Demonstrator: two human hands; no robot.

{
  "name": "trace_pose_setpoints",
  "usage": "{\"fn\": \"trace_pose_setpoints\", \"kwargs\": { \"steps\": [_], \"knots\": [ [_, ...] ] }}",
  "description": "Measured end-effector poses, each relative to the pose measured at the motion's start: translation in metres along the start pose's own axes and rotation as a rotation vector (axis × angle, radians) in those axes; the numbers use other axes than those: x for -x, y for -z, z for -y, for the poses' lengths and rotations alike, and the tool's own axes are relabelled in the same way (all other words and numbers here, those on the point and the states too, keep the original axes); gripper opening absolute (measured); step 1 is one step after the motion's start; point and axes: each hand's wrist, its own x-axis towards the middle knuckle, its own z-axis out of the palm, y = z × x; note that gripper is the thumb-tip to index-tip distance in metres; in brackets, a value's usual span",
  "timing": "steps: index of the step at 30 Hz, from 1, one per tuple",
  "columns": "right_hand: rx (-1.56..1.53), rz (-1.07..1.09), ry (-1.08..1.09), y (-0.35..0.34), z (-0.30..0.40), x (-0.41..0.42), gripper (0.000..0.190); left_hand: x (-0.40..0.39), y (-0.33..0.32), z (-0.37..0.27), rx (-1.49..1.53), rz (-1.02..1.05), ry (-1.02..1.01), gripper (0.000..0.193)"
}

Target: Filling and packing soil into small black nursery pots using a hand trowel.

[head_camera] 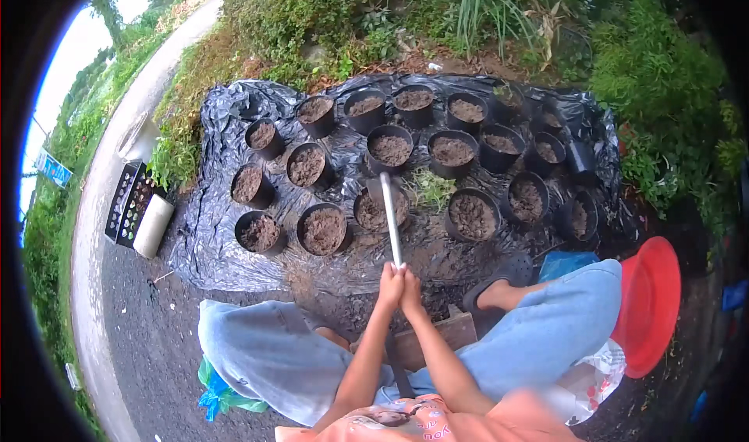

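Observation:
Both of my hands are closed around the lower end of a metal tool handle [391, 219]. My left hand [390, 286] and my right hand [411, 290] press together there. From them the handle points away from me, over a black plastic pot of soil [371, 215]. A flat blade seems to sit at its far end, by that pot's rim, but blur hides its shape. Just beyond stands another soil-filled pot [390, 149]. To the right of the handle lies a small heap of pulled green weeds [432, 188].
Several more black pots [323, 229] of soil stand in rows on a wrinkled black plastic sheet [234, 266]. A seedling tray [130, 202] and a pale roll [153, 225] lie left. At right is a red basin [652, 307]. Between my legs is a wooden board [436, 339].

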Motion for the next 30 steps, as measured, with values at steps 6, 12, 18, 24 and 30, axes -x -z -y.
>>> {"fn": "trace_pose_setpoints", "kwargs": {
  "steps": [6,12,18,24,30],
  "knots": [
    [0.079,0.052,-0.099,-0.006,-0.024,-0.005,0.035,-0.001,-0.006,0.004,0.118,0.045,0.183,0.016],
    [0.043,0.034,-0.085,-0.005,-0.015,-0.006,0.033,-0.006,-0.003,0.010,0.140,0.022,0.152,0.019],
    [-0.028,-0.103,0.109,0.001,0.012,-0.002,0.029,0.009,0.002,-0.033,-0.078,-0.107,-0.034,0.021],
    [-0.066,-0.133,0.172,0.009,0.039,-0.003,0.031,0.018,0.005,-0.061,0.058,-0.107,-0.246,0.016],
    [0.008,-0.056,0.001,-0.009,0.010,0.010,0.031,0.004,0.018,-0.007,0.066,0.064,-0.004,0.016]
  ]
}}
